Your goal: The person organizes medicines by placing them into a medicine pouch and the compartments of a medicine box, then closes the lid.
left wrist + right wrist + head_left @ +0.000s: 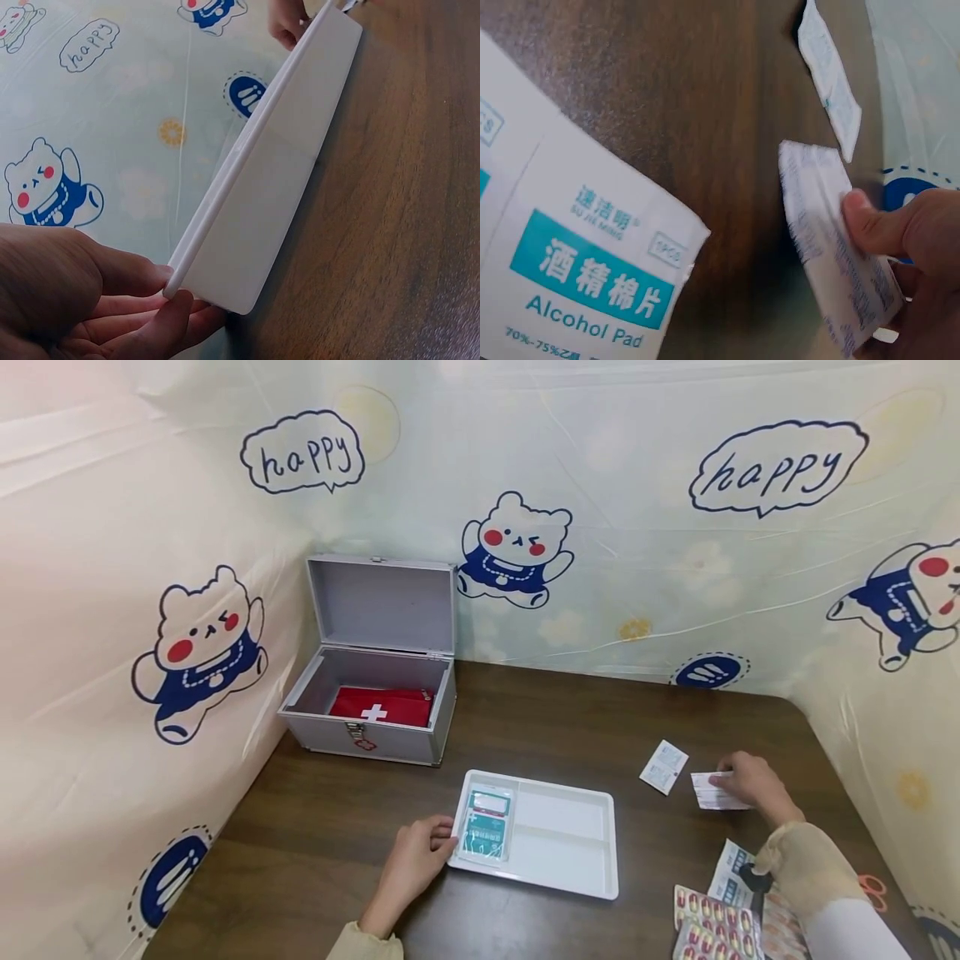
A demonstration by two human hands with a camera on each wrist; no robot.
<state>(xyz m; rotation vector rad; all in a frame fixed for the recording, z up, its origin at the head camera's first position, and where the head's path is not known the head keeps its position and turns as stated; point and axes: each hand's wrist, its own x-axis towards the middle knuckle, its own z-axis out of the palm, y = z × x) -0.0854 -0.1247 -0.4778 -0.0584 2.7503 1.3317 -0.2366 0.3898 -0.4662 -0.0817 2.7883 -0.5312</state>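
The dark brown wood-grain counter carries a silver metal box, white rectangular tray, flat white packet, red-and-cream capsule blisters and white-and-teal alcohol pads.

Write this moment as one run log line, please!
left grip: holds white tray | right grip: pinches white packet | white tray: teal packet inside | metal case: open, red pouch inside

White tray: lying face-up on the table, shallow and rectangular, its dividers forming compartments, its left edge being gripped by the left hand.
White packet: bearing small purplish print, being pinched by the right hand to the right of the tray.
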